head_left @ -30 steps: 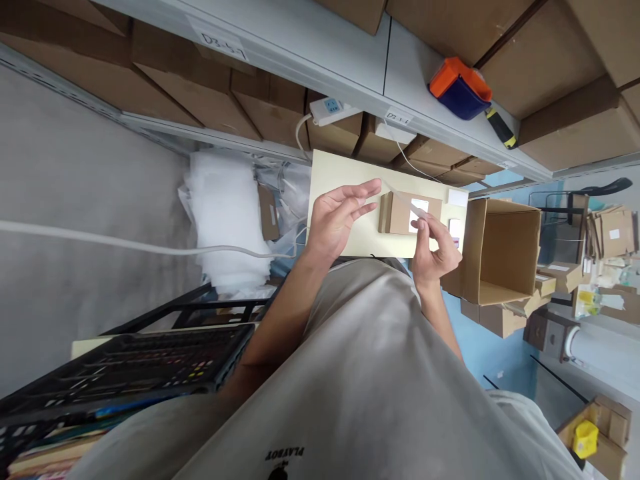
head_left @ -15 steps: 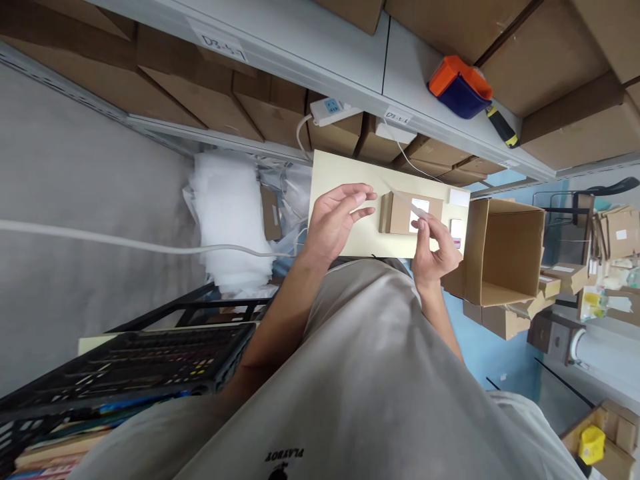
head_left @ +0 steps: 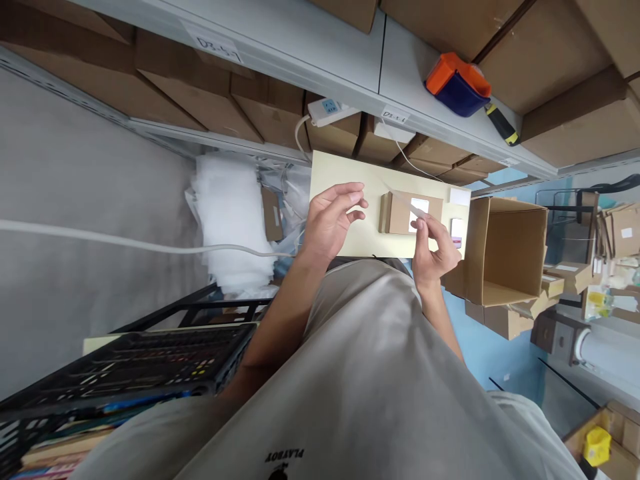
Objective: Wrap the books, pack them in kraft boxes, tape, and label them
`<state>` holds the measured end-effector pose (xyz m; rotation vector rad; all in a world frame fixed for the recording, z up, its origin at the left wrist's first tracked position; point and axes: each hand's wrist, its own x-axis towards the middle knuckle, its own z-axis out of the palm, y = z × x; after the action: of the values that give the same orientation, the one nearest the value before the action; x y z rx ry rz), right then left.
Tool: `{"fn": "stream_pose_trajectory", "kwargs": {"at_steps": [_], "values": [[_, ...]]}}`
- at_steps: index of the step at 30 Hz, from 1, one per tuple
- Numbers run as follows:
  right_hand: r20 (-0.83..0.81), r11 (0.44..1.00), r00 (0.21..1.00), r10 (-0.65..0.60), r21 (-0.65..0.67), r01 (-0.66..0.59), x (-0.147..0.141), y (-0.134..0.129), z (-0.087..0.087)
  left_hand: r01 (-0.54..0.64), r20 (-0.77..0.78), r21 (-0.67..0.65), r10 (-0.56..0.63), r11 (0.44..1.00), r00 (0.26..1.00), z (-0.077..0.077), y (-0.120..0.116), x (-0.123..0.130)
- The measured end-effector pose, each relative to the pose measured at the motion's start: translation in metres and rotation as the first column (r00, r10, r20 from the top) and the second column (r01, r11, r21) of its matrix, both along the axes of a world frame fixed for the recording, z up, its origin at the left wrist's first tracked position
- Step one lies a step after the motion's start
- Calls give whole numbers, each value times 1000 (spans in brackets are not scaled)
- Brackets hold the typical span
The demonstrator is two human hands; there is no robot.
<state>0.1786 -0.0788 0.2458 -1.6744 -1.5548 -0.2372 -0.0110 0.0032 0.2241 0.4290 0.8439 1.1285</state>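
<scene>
Translucent strip (head_left: 409,205), small boxes (head_left: 399,219), open carton (head_left: 514,250)

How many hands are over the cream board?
2: left hand over the left of the board, seemingly empty; right hand over its right, pinching a thin translucent strip.

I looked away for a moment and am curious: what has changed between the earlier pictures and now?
The left hand has drawn a little to the left, widening the gap between its fingers and the thin translucent strip. Whether it touched the strip earlier, I cannot tell. The right hand still pinches the strip, and the brown carton stays on the cream tabletop.
</scene>
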Motion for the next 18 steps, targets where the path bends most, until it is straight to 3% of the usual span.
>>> {"fn": "stream_pose_trajectory", "kwargs": {"at_steps": [18], "values": [[-32,999,999,36,33,-35,-3,6,2,-17,-16,-51,16,999,1000,2,4,-2]]}}
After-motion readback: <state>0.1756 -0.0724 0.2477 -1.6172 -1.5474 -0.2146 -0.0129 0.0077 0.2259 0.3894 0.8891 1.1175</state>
